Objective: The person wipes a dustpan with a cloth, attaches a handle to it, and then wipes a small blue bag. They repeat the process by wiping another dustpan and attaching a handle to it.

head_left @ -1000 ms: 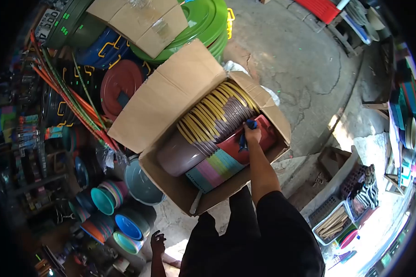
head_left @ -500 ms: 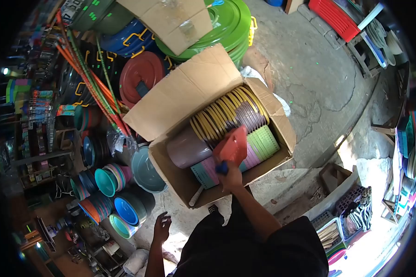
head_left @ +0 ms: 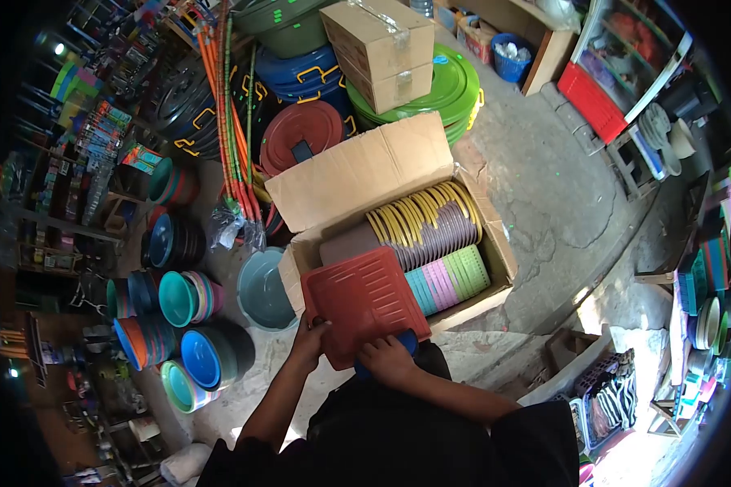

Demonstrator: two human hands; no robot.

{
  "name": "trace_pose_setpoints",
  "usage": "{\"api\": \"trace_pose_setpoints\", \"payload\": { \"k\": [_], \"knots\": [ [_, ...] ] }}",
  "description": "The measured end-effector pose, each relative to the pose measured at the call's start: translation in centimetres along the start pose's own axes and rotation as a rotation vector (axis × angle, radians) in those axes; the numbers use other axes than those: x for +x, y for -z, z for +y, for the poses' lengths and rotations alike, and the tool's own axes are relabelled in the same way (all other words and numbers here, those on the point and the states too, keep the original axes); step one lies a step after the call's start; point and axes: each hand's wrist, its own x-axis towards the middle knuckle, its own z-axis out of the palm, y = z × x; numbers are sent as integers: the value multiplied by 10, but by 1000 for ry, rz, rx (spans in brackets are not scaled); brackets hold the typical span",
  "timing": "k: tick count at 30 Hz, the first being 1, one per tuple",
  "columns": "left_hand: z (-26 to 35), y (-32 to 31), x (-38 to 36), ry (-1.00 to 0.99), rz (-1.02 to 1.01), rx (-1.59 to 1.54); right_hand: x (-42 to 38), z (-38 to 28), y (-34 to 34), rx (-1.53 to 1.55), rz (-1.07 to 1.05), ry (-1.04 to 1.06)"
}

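Note:
A red ridged plastic piece that looks like a dustpan is held in front of me, over the near left part of an open cardboard box. My left hand is closed on its left edge. My right hand is closed at its lower right edge, beside a round blue part that is partly hidden by the fingers. Inside the box lie a row of nested brownish pails with yellow rims and a stack of blue, pink and green perforated baskets.
A grey basin stands left of the box, near stacked coloured buckets. Behind are a red-brown lid, upright striped poles, a closed carton and large green lidded tubs. Crates sit at right.
The red dustpan has come from above the box's contents toward my body, turning its ridged face up. My left hand, free before, now holds its edge. The view has shifted.

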Motion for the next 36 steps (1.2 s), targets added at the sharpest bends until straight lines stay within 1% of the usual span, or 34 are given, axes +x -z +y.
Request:
{"api": "trace_pose_setpoints", "payload": {
  "k": [2, 3, 5, 6, 7, 8, 9, 11, 12, 14, 16, 18, 20, 21, 22, 23, 24, 26, 28, 29, 30, 32, 34, 36],
  "knots": [
    [-23, 8, 6, -120, -18, -91, -6, -15, -3, -73, 0, 3],
    [-25, 6, 2, -135, -31, -114, -7, -23, -5, -102, -5, 8],
    [-36, 6, -12, -283, -19, -36, -13, -45, -9, -120, 35, -76],
    [-51, 15, -13, -282, -21, -56, -17, -58, -16, -133, 21, -71],
    [-67, 22, -7, -291, -44, -89, -21, -69, -23, -155, 11, -113],
    [-68, 23, -9, -310, -69, -124, -20, -75, -22, -184, 9, -152],
    [-71, 28, -15, -254, -92, -222, -22, -81, -19, -201, 4, -143],
    [-76, 39, -33, -266, -99, -259, -27, -89, -8, 40, 94, -88],
    [-77, 45, -38, -275, -106, -280, -29, -91, 1, 31, 91, -74],
    [-84, 59, -48, -295, -86, -292, -37, -87, 19, 483, 177, -325],
    [-89, 71, -57, -355, -77, -299, -50, -68, 31, 655, 362, -456],
    [-89, 77, -68, -403, -80, -362, -52, -56, 46, 936, 528, -967],
    [-84, 82, -85, -497, -44, -284, -49, -32, 40, 684, 1045, -871],
    [-82, 82, -90, -551, -18, -269, -42, -23, 42, 705, 1168, -879],
    [-80, 81, -95, -559, -15, -275, -36, -15, 44, 726, 1292, -884],
    [-77, 79, -102, -592, 13, -201, -28, -18, 52, 751, 1285, -870],
    [-74, 77, -110, -624, 38, -124, -19, -15, 54, 672, 1222, -913],
    [-72, 69, -120, -658, 18, -178, 13, -14, 45, 482, 1216, -767],
    [-78, 63, -122, -698, -18, -152, 43, -8, 4, 462, 1094, -646],
    [-80, 62, -122, -721, 21, -101, 55, -25, 2, 355, 1032, -669],
    [-80, 62, -121, -722, 15, -102, 67, -48, 2, 251, 965, -691],
    [-79, 69, -117, -692, 2, -42, 86, -83, -10, 445, 930, -501],
    [-76, 76, -111, -657, 1, -53, 91, -119, -26, 629, 703, -393],
    [-74, 82, -100, -623, -1, -69, 86, -135, -36, 458, 324, -173]
  ]
}}
